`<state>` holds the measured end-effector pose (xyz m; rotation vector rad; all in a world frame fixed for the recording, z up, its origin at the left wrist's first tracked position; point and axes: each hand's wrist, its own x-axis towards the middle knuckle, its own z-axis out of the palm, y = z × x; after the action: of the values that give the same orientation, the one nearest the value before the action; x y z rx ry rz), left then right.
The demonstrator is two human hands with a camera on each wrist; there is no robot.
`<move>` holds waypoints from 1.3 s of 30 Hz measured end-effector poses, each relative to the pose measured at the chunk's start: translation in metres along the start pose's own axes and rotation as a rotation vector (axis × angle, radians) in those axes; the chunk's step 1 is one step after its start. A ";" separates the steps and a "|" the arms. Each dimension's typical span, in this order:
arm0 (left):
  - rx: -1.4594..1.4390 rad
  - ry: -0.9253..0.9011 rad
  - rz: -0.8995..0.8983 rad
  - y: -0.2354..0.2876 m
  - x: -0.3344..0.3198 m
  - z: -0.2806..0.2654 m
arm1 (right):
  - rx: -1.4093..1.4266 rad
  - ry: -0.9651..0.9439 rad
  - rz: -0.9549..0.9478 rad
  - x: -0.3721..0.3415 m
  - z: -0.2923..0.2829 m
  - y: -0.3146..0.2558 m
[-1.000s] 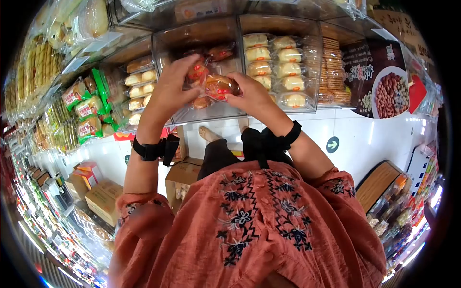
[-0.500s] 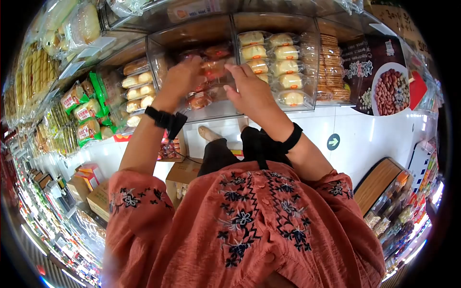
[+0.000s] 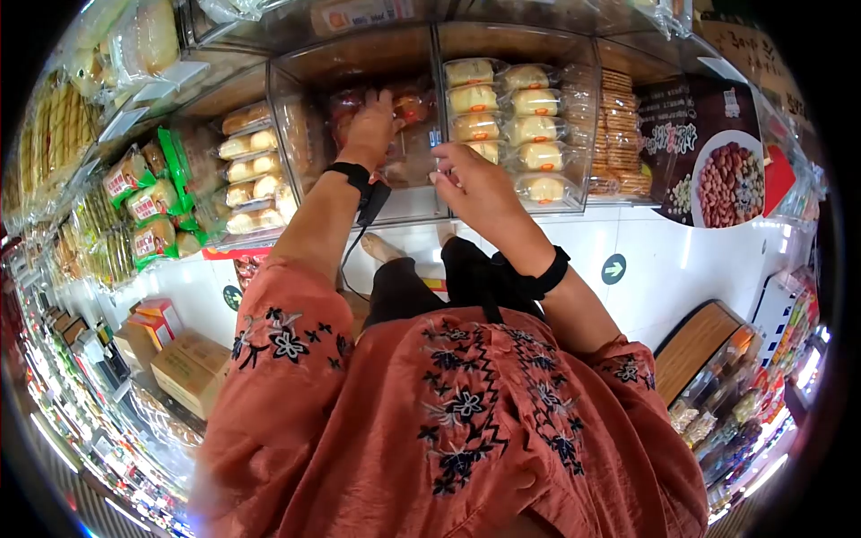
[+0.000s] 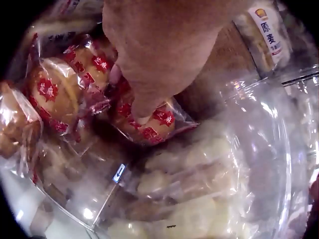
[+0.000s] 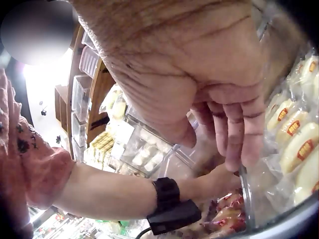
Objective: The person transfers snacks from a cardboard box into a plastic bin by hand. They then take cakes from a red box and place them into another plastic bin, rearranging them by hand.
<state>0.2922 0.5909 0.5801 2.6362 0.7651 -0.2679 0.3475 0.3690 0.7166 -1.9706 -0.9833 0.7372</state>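
Observation:
My left hand (image 3: 369,134) reaches into a clear display bin (image 3: 421,199) of buns wrapped in clear film with red print. In the left wrist view its thumb presses one wrapped bun (image 4: 162,119), with a fingertip at the bun's far side. Other wrapped buns (image 4: 52,92) lie beside it. My right hand (image 3: 480,184) hovers by the bin's right side, holding nothing, its fingers loosely bent. In the right wrist view its fingertips come right at the top edge of the clear divider (image 5: 247,199).
Pale wrapped buns (image 3: 538,125) fill the bin to the right, with stacked crackers (image 3: 617,125) beyond. White rolls (image 3: 256,166) and green-edged packs (image 3: 154,202) lie left. A dark sign with a bean bowl (image 3: 726,166) stands at far right. Cardboard boxes (image 3: 188,372) sit behind on the left.
Both hands held a wrapped bun between them a second ago. Since then they parted: the left moved deeper into the bin, and the right drew back to its right side.

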 end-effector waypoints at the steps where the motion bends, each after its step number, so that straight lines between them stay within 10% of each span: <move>1: -0.020 0.043 0.005 -0.003 0.000 0.007 | 0.006 0.003 -0.015 0.001 0.002 -0.001; 27: 0.528 0.223 0.351 -0.016 0.017 0.027 | -0.025 -0.223 -0.078 0.003 0.043 0.004; 39: -0.017 0.155 0.189 -0.029 -0.079 -0.083 | -0.016 -0.233 -0.258 0.012 0.079 0.020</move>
<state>0.2166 0.6095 0.6691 2.7130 0.5566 -0.0061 0.3010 0.4027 0.6573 -1.7533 -1.3563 0.8252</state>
